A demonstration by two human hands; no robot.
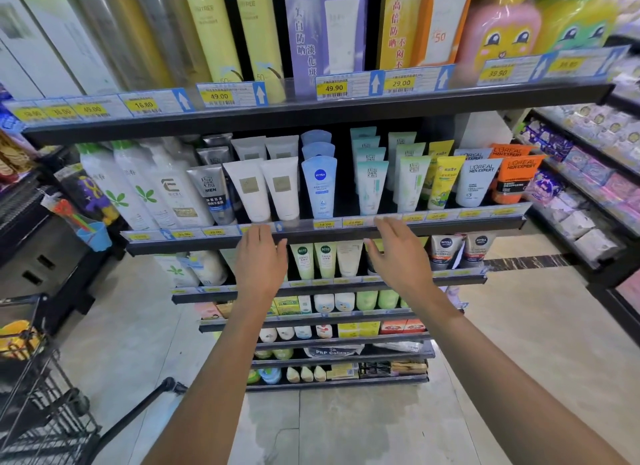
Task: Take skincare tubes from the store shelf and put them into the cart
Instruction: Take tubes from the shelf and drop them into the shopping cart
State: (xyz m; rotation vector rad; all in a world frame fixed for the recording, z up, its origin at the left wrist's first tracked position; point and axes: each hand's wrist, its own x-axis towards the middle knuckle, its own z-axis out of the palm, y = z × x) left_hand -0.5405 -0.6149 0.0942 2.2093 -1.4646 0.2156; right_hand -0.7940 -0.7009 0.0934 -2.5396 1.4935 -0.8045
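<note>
Skincare tubes stand in rows on the middle shelf (450, 224): two white tubes (265, 187), a blue Nivea tube (320, 186), pale green tubes (369, 186), a yellow tube (443, 182) and an orange L'Oreal tube (512, 179). My left hand (261, 257) reaches up with straight fingers, its fingertips at the shelf's front rail below the white tubes. Fingers spread, my right hand (396, 253) is raised to the same rail below the pale green tubes. Both hands hold nothing. The black wire cart (38, 395) stands at the lower left.
Tall bottles (239, 32) and boxed sunscreens fill the shelf above. Lower shelves hold more tubes and small boxes. A rack of packets (588, 174) runs along the right. Hanging toys (86, 215) sit at the left. The cart's black handle (152, 399) juts toward my left arm.
</note>
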